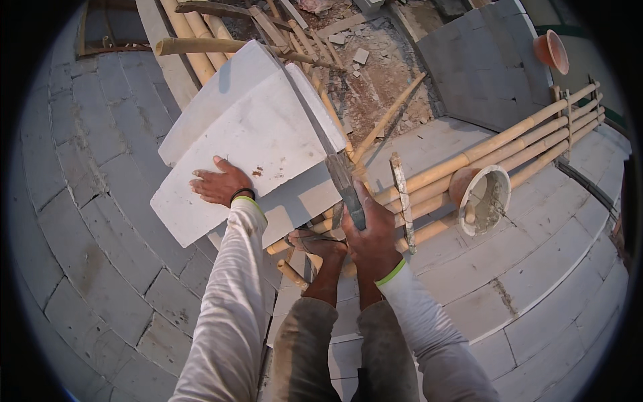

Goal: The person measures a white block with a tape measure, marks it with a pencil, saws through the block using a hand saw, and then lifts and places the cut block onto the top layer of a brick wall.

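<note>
A pale lightweight concrete block [268, 137] lies in front of me on another pale block [221, 100]. My left hand [223, 183] rests flat on its top near the close edge, fingers spread. In my right hand [372, 231] is a hand saw [340, 173], gripped by its worn handle. Its blade shows edge-on as a thin dark line along the block's right side, between it and a narrow strip of block [320, 107]. How deep the blade sits is hidden.
My bare feet stand on bamboo scaffolding [469, 161]. A bucket [504, 184] with grey mortar stands right by the poles. Another orange bucket [552, 52] is at the far right. Block walls [100, 248] rise on both sides. Rubble and offcuts [362, 56] lie below.
</note>
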{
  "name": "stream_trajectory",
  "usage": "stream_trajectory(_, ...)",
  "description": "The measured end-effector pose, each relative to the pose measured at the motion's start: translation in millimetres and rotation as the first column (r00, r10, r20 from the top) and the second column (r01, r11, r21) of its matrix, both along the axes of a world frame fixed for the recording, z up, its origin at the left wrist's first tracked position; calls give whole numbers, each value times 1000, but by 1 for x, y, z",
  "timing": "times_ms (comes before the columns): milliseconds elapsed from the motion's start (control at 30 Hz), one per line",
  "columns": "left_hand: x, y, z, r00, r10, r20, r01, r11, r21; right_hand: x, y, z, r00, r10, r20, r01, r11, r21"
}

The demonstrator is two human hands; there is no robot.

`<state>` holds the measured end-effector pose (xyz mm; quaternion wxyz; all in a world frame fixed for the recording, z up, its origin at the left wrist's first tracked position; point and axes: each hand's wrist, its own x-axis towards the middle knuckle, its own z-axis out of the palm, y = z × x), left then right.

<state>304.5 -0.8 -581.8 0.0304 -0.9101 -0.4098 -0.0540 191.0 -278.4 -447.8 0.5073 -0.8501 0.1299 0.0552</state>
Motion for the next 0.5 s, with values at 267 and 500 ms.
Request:
stream_trajectory(267, 1, -2, 6, 999, 38, -19, -39, 998, -47, -20, -14, -5, 999, 35, -41, -36, 999, -19)
stream_trajectory(500, 2, 0, 2, 1000, 5, -19, -5, 1000, -12, -28, -8, 0, 994, -18, -111, 26, 997, 76)
